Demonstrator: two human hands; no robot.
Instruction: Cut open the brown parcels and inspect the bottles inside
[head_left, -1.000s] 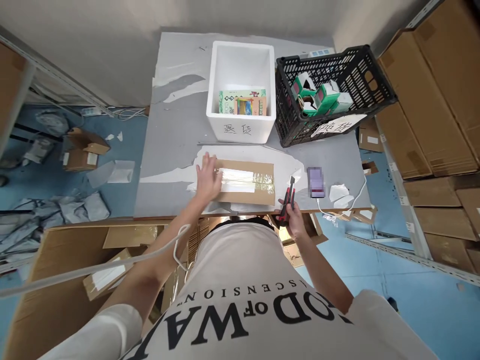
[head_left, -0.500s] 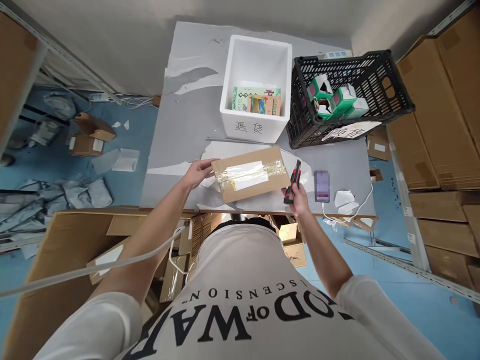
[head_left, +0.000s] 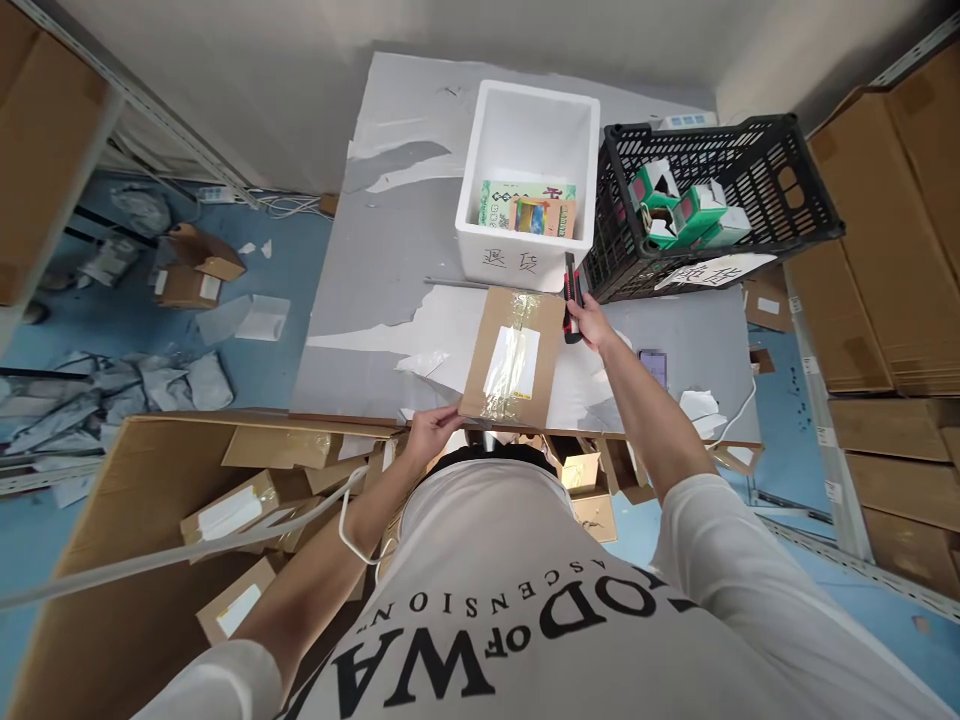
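Head | right fingers [head_left: 584,311] part-cover cutter [head_left: 571,291] | left fingers [head_left: 448,414] at carton [head_left: 513,362], grip unclear

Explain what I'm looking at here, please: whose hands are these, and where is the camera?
There is no machine here, only a person's two bare hands. Every picture comes from one camera worn on that person's head, looking forward and down, so the white shirt shows too. The left hand is at a near corner of a taped cardboard box; the right hand holds a red-and-black cutter. The gray table also bears a white bin with booklets inside, a black crate holding green-and-white cartons, and a phone.
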